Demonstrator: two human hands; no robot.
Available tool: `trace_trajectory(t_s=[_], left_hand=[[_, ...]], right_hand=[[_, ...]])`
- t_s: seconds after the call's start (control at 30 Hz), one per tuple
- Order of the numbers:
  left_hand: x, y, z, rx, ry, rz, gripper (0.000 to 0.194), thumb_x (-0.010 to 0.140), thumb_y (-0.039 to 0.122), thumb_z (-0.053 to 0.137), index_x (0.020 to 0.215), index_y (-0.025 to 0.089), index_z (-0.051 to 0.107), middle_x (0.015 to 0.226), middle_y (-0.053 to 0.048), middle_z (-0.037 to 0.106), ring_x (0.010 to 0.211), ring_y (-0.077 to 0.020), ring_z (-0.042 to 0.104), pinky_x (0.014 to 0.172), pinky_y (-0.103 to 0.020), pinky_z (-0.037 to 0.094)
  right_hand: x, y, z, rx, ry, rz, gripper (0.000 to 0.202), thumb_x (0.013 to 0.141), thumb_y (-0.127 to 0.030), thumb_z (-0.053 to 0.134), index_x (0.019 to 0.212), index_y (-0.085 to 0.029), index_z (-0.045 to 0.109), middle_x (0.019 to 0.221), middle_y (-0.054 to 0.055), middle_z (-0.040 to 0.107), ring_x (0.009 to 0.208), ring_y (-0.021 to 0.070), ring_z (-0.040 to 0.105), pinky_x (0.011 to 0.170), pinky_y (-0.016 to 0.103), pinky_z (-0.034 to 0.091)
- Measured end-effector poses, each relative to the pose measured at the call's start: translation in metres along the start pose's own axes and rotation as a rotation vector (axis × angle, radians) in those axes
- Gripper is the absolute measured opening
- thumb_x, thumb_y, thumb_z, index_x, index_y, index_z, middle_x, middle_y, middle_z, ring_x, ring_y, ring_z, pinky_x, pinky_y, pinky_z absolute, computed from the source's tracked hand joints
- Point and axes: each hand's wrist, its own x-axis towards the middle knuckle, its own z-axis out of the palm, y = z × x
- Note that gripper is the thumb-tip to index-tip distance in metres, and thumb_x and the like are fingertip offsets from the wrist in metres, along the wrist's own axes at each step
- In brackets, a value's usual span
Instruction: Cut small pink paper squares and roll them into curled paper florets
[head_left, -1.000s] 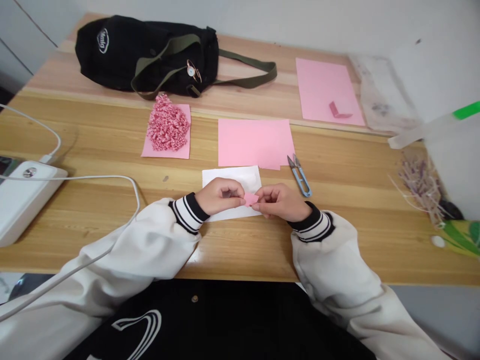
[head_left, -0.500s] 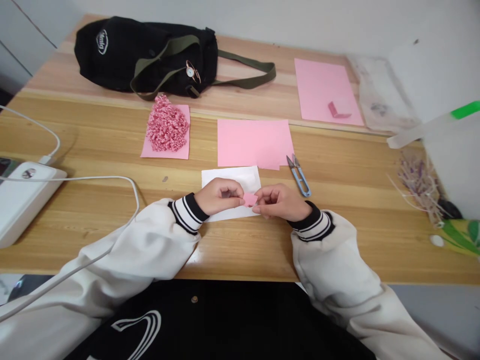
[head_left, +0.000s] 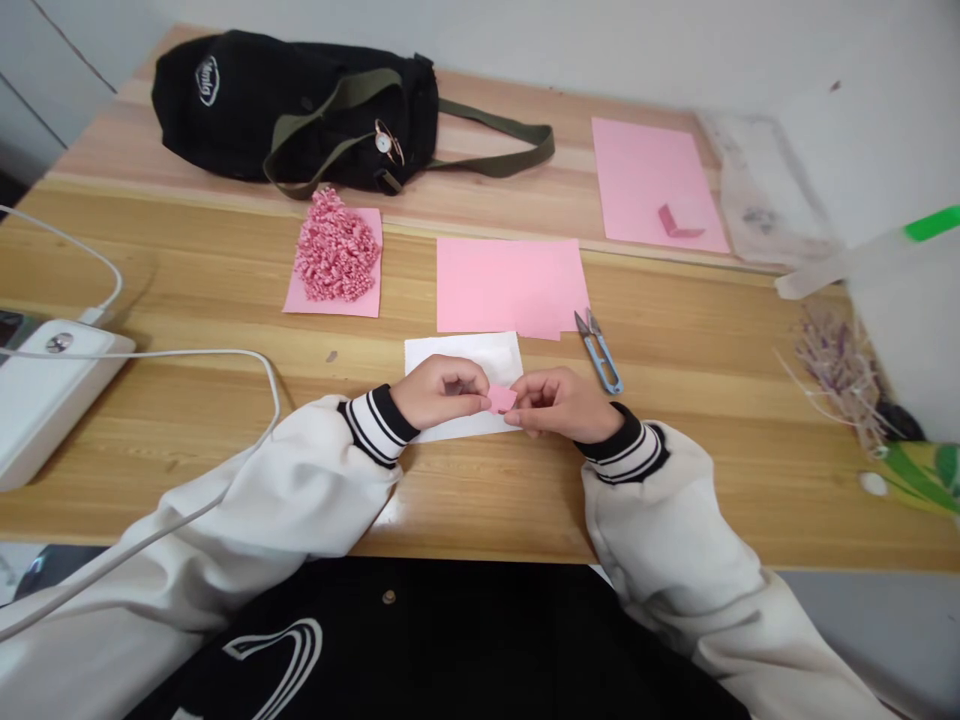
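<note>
Between my two hands is a small piece of pink paper [head_left: 502, 399], held above a white sheet [head_left: 461, 349] on the table. My left hand [head_left: 442, 391] pinches its left side between thumb and fingers. At the right side of the piece, my right hand [head_left: 564, 403] is closed in a pinch on its edge. Beyond the hands lie larger pink paper sheets [head_left: 506, 285]. Blue thread snips [head_left: 599, 352] rest just past my right hand, blades pointing away from me.
A heap of pink flower stamens [head_left: 337, 248] sits on a pink sheet at left. A black bag [head_left: 232, 110] with a watch [head_left: 384, 143] lies behind. Another pink sheet [head_left: 645, 170] is at back right. A white power bank [head_left: 60, 400] and its cable [head_left: 202, 354] occupy the left side.
Both hands stay in place on the small pink paper, which appears slightly flatter. The whole view has shifted very slightly; nothing else has visibly moved.
</note>
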Motion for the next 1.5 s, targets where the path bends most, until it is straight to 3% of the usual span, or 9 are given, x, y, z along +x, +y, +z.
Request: trace_trajectory(t_s=[0.27, 1.5], left_hand=[[-0.0002, -0.0003, -0.0008, 0.001, -0.001, -0.011, 0.014, 0.067, 0.021, 0.06, 0.057, 0.012, 0.054, 0.054, 0.003, 0.05, 0.051, -0.0068, 0.045, 0.051, -0.019, 0.039], [-0.001, -0.0013, -0.0012, 0.024, -0.013, -0.028, 0.016, 0.068, 0.024, 0.059, 0.059, 0.013, 0.053, 0.053, 0.002, 0.049, 0.05, -0.0075, 0.044, 0.05, -0.02, 0.037]], right_hand=[[-0.0005, -0.0033, 0.0009, -0.024, -0.044, -0.012, 0.019, 0.06, -0.024, 0.072, 0.068, -0.013, 0.059, 0.045, -0.007, 0.053, 0.038, 0.003, 0.043, 0.037, 0.016, 0.032], [-0.0009, -0.0021, 0.0013, -0.064, 0.015, 0.012, 0.022, 0.061, -0.029, 0.071, 0.066, -0.013, 0.056, 0.044, -0.006, 0.051, 0.037, 0.0037, 0.043, 0.038, 0.018, 0.032]])
